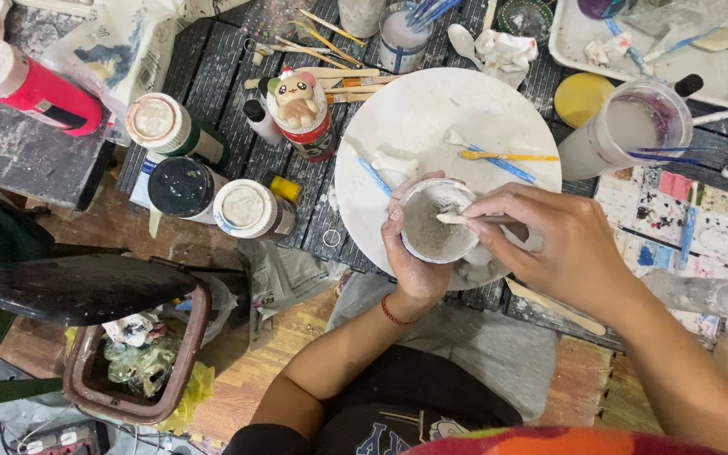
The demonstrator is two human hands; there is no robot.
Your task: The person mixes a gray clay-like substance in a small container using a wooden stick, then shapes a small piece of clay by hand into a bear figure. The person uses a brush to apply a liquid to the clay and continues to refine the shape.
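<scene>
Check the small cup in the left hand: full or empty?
Partly full: the small cup, gripped by the left hand, holds grey paste; the right hand dips a stick in.

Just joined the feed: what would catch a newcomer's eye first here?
At centre, the left hand cups a small cup of grey paste while the right hand stirs it with a stick, over a round white board. Upper left lies a bright pink bottle.

Dark slatted table (pixel 212 67) — worn wooden floor (pixel 238 371), black chair (pixel 69 291), brown bin (pixel 187 354) below
</scene>
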